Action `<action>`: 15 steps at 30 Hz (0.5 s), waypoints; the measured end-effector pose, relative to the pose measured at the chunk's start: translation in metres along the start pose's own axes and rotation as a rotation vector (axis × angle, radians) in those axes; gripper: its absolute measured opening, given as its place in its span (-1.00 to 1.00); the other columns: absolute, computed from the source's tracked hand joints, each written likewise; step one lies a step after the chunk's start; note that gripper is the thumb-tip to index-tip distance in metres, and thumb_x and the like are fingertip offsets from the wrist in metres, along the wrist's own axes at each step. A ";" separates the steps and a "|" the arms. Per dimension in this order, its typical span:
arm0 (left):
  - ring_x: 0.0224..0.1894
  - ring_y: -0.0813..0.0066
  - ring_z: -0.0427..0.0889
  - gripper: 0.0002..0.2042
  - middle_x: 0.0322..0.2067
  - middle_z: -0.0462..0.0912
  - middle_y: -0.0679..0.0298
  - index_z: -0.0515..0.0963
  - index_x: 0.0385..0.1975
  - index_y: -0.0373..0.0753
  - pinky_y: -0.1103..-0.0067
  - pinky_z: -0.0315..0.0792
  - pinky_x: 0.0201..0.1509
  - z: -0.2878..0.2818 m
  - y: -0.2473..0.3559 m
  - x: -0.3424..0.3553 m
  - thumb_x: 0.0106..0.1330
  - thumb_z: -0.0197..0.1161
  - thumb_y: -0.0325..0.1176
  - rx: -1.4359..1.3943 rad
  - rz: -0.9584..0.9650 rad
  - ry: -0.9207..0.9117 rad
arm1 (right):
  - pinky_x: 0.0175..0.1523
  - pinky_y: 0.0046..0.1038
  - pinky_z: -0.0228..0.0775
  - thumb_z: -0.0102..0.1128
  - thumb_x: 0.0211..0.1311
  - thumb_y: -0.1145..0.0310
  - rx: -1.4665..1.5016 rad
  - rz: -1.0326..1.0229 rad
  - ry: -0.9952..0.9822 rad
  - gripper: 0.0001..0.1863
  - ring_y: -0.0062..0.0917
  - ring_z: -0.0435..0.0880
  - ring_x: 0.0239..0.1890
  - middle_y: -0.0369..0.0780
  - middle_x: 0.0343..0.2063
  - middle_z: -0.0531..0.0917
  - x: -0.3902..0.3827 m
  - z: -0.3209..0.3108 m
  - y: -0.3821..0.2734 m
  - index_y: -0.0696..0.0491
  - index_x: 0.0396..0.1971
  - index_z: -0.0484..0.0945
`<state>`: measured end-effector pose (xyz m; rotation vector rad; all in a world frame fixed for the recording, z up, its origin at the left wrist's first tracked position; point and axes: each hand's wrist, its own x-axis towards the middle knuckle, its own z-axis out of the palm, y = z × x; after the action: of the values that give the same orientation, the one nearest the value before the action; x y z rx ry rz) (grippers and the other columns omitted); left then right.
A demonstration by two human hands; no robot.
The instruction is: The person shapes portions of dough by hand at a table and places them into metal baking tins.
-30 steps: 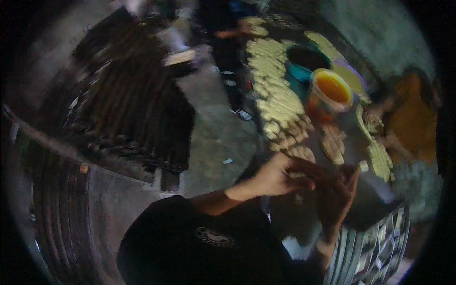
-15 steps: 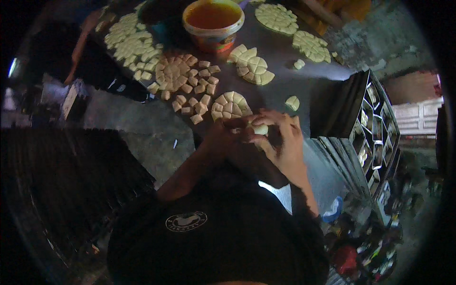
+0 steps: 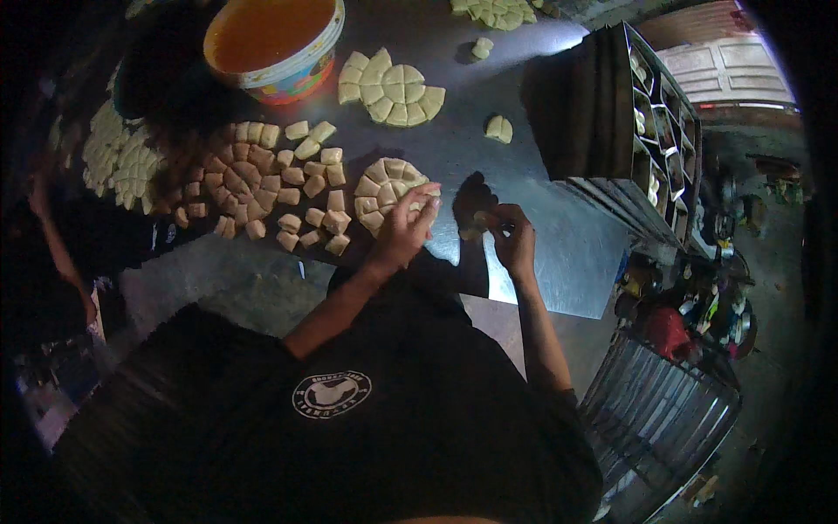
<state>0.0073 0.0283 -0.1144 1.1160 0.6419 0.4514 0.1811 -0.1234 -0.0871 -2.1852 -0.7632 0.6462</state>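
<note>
We find the dough round, pale, glossy and cut into segments, on the metal table, partly beneath the left hand. We cannot tell whether its grip, or that of the right hand, grasps anything. The floor is grey. The bucket holds orange liquid; compartmented moulds hold pale pieces.

This looked like a small bakery workshop: rounds of cut dough lay across a metal tabletop near a plastic bucket of orange liquid, above a grey floor.
</note>
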 end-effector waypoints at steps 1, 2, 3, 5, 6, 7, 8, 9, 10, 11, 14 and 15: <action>-0.27 0.62 0.67 -0.67 -0.06 0.63 0.23 0.48 0.16 -0.25 0.67 0.50 -0.38 -0.007 0.004 0.006 0.48 0.17 -0.27 0.005 0.053 0.023 | 0.01 -0.39 0.56 0.31 0.21 0.54 0.044 0.060 -0.005 -0.84 -0.38 0.72 -0.09 -0.11 -0.17 0.71 0.000 0.002 0.025 0.13 -0.20 0.64; -0.28 0.63 0.67 -0.69 -0.07 0.64 0.24 0.50 0.13 -0.25 0.68 0.49 -0.39 -0.015 0.005 0.010 0.49 0.15 -0.27 0.013 0.113 0.062 | 0.00 -0.37 0.55 0.29 0.21 0.55 -0.031 -0.058 0.003 -0.84 -0.35 0.72 -0.11 -0.11 -0.18 0.71 0.000 0.006 0.029 0.12 -0.19 0.65; -0.28 0.64 0.67 -0.71 -0.11 0.65 0.25 0.52 0.11 -0.25 0.68 0.48 -0.39 -0.025 0.006 0.013 0.50 0.14 -0.27 0.033 0.092 0.074 | -0.01 -0.35 0.54 0.28 0.21 0.55 -0.107 -0.179 0.006 -0.83 -0.32 0.72 -0.13 -0.11 -0.19 0.71 0.000 0.008 0.033 0.11 -0.19 0.66; -0.29 0.65 0.66 -0.74 -0.20 0.68 0.28 0.56 0.05 -0.24 0.68 0.47 -0.40 -0.045 0.018 0.014 0.52 0.11 -0.27 0.082 0.054 0.106 | -0.02 -0.33 0.52 0.26 0.16 0.57 -0.196 -0.323 0.055 -0.82 -0.29 0.70 -0.16 -0.12 -0.23 0.71 -0.001 0.014 0.029 0.10 -0.22 0.68; -0.28 0.67 0.63 -0.74 -0.22 0.68 0.30 0.58 0.03 -0.25 0.69 0.45 -0.37 -0.049 0.022 0.009 0.52 0.10 -0.26 0.121 0.013 0.123 | -0.02 -0.33 0.50 0.26 0.13 0.57 -0.213 -0.346 0.099 -0.81 -0.29 0.68 -0.17 -0.13 -0.26 0.71 -0.002 0.014 0.027 0.09 -0.24 0.68; -0.28 0.69 0.60 -0.74 -0.25 0.67 0.32 0.59 0.01 -0.26 0.70 0.44 -0.34 -0.053 0.035 0.003 0.53 0.09 -0.26 0.165 -0.031 0.138 | -0.02 -0.33 0.49 0.26 0.09 0.57 -0.225 -0.363 0.146 -0.80 -0.28 0.66 -0.18 -0.14 -0.29 0.71 -0.005 0.016 0.021 0.08 -0.26 0.69; -0.28 0.72 0.57 -0.74 -0.28 0.67 0.34 0.60 -0.01 -0.27 0.71 0.42 -0.31 -0.059 0.042 -0.002 0.54 0.08 -0.25 0.207 -0.068 0.163 | -0.01 -0.33 0.47 0.26 0.05 0.57 -0.236 -0.392 0.187 -0.79 -0.28 0.64 -0.19 -0.15 -0.32 0.71 -0.005 0.018 0.010 0.08 -0.28 0.69; -0.30 0.72 0.55 -0.75 -0.29 0.66 0.37 0.61 -0.04 -0.28 0.69 0.43 -0.31 -0.069 0.025 -0.005 0.54 0.08 -0.27 0.184 -0.074 0.168 | 0.03 -0.33 0.46 0.27 -0.02 0.57 -0.060 -0.420 -0.040 -0.74 -0.25 0.63 -0.15 -0.16 -0.29 0.68 -0.012 0.016 -0.002 0.05 -0.26 0.70; -0.29 0.71 0.56 -0.75 -0.27 0.67 0.36 0.61 -0.04 -0.27 0.69 0.43 -0.30 -0.073 0.015 -0.009 0.54 0.08 -0.27 0.203 -0.061 0.185 | 0.04 -0.31 0.44 0.23 -0.01 0.52 -0.044 -0.623 -0.206 -0.71 -0.25 0.62 -0.11 -0.20 -0.27 0.67 -0.016 0.024 -0.004 0.02 -0.22 0.71; -0.27 0.71 0.58 -0.75 -0.25 0.68 0.35 0.61 -0.05 -0.27 0.70 0.43 -0.29 -0.074 0.009 -0.012 0.54 0.08 -0.27 0.219 -0.043 0.199 | 0.06 -0.32 0.42 0.17 0.02 0.45 -0.178 -0.700 -0.378 -0.69 -0.28 0.60 -0.03 -0.26 -0.15 0.67 -0.018 0.030 -0.009 -0.05 -0.19 0.72; -0.24 0.66 0.62 -0.75 -0.25 0.71 0.32 0.63 -0.04 -0.27 0.67 0.48 -0.24 -0.074 -0.011 -0.021 0.51 0.12 -0.28 0.222 -0.007 0.221 | 0.22 -0.28 0.34 0.18 0.05 0.34 -0.403 -1.170 -0.554 -0.68 -0.34 0.50 0.16 -0.31 0.06 0.62 -0.022 0.071 -0.003 -0.11 -0.16 0.72; -0.24 0.64 0.63 -0.75 -0.26 0.71 0.32 0.63 -0.03 -0.27 0.65 0.51 -0.21 -0.072 -0.015 -0.025 0.50 0.14 -0.28 0.212 0.005 0.227 | 0.25 -0.28 0.34 0.20 0.05 0.33 -0.461 -1.296 -0.585 -0.68 -0.32 0.49 0.18 -0.30 0.07 0.62 -0.018 0.083 -0.001 -0.09 -0.15 0.71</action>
<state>-0.0595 0.0556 -0.1430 1.2773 0.9020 0.5286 0.1148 -0.0966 -0.1334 -1.3064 -2.4786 0.3861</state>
